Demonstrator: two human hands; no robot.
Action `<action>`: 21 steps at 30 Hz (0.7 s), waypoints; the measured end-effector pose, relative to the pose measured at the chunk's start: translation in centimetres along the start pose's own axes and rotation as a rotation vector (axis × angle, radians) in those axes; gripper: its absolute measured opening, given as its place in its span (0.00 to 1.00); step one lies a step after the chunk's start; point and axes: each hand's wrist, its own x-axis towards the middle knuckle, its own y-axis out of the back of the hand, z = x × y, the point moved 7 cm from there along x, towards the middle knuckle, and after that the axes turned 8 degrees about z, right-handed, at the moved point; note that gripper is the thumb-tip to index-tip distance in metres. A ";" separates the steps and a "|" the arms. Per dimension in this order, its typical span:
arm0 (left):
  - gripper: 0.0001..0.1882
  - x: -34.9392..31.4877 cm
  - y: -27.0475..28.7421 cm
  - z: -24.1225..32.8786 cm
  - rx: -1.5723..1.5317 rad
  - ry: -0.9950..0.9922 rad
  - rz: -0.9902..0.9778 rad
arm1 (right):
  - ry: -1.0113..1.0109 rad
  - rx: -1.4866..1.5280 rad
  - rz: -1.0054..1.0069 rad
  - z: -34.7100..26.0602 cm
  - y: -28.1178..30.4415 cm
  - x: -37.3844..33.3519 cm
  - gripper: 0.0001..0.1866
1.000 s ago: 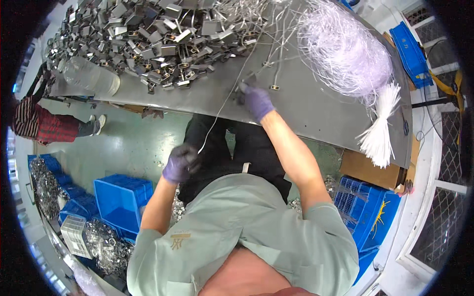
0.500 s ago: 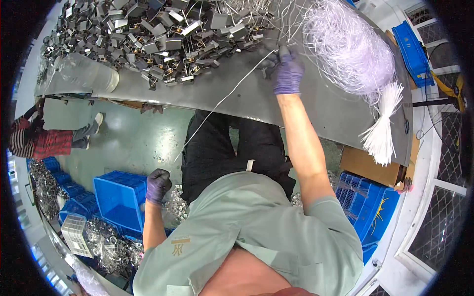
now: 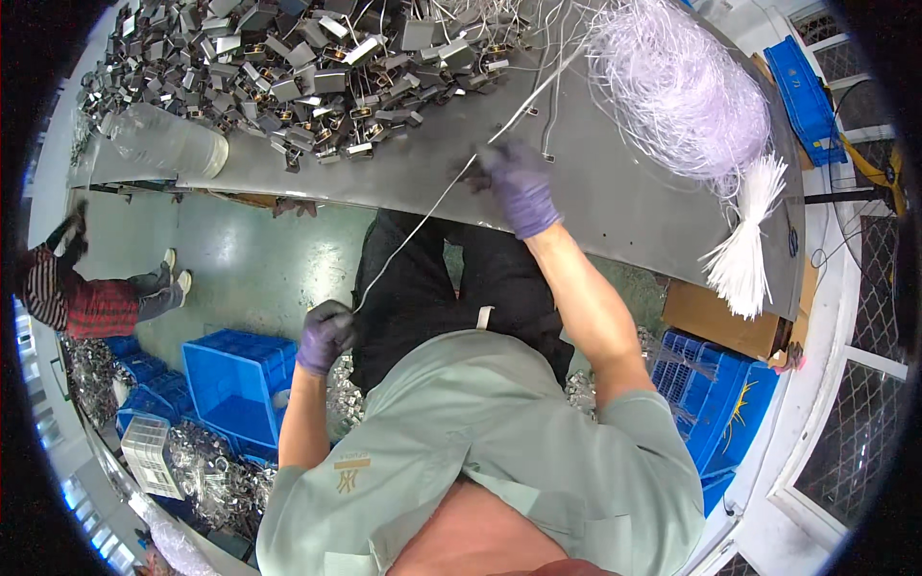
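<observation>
A thin white cord (image 3: 416,230) runs slantwise from my lap up across the grey table. My left hand (image 3: 327,336), in a purple glove with dark fingers, is closed on its lower end beside my thigh. Over the table's near edge is my right hand (image 3: 519,187), gloved the same way. Its fingers are smeared by motion close to the cord, so whether they grip anything is unclear. Beyond it, a few more thin cords with small metal ends lie on the table. Further left is a heap of dark grey rectangular parts (image 3: 317,82) with metal pieces.
A tangled bundle of clear strands (image 3: 682,96) and a fanned bunch of white ties (image 3: 744,240) lie on the table's right. A clear plastic bottle (image 3: 168,142) rests at its left. Blue crates (image 3: 240,384) stand on the floor. Another person (image 3: 96,283) is at far left.
My right hand has come back toward me and left from further up the table. My left hand has risen slightly and moved right to the cord's lower end. The cord now reaches further up the table.
</observation>
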 end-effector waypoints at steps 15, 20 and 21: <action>0.18 7.2 -17.1 9.8 0.533 -0.781 -0.101 | 0.221 -0.507 -0.177 -2.3 -2.2 -4.7 0.19; 0.24 12.6 -21.7 8.5 0.566 -0.674 -0.175 | 0.017 -0.459 0.064 0.0 3.5 -0.3 0.19; 0.27 14.9 -21.6 7.8 0.350 -0.443 -0.203 | 0.079 -0.478 0.114 -0.8 5.1 0.8 0.19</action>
